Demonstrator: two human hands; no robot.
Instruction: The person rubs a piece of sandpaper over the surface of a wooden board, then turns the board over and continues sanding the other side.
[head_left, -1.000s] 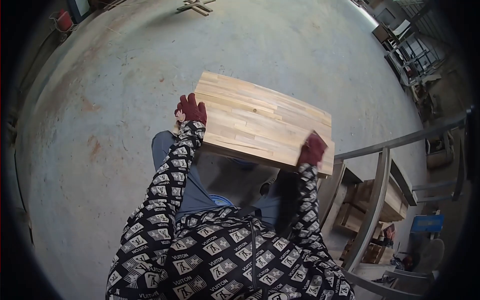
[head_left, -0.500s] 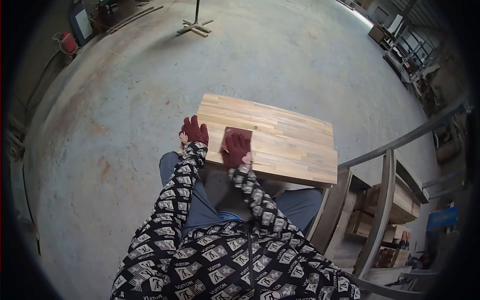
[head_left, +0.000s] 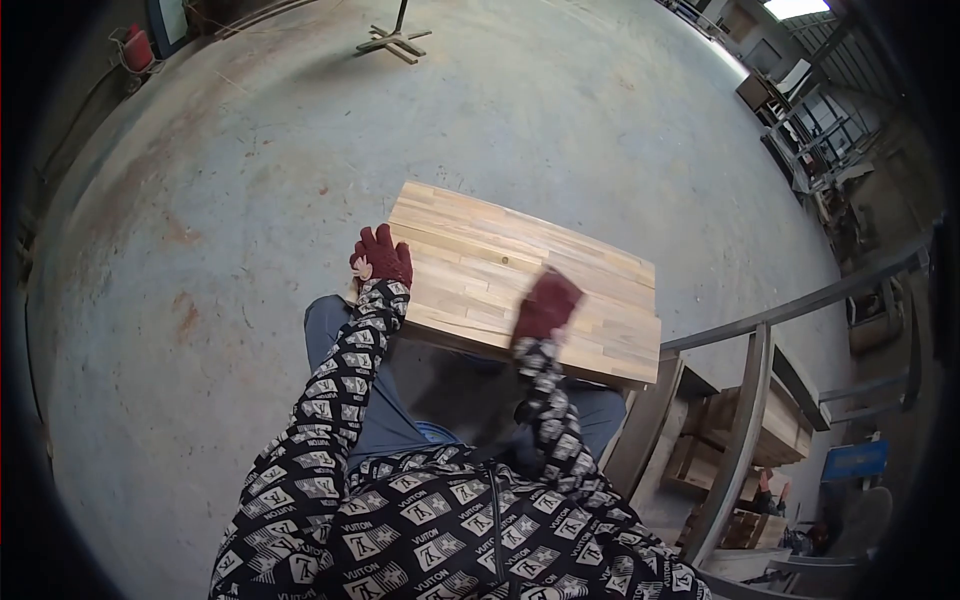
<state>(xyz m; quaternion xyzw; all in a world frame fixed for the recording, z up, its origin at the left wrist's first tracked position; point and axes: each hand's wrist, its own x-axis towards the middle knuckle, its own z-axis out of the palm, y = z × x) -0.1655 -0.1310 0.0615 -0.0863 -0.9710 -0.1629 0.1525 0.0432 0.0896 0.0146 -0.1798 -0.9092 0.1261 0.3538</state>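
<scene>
A light wooden panel made of joined strips lies in front of me, over my knees. My left hand, in a dark red glove, rests on the panel's left end with its fingers spread. On the right half of the panel is my right hand, also gloved in dark red and blurred by motion. A dark reddish sheet lies flat under its fingers against the wood; glove and sheet nearly blend in colour.
At the right stands a metal-framed rack holding wooden pieces, with a blue object beside it. A post on a crossed base stands on the floor ahead. A red object is at the upper left.
My right hand has slid to the right along the panel with the reddish sheet. My left hand stays at the left end. The whole view has shifted slightly.
</scene>
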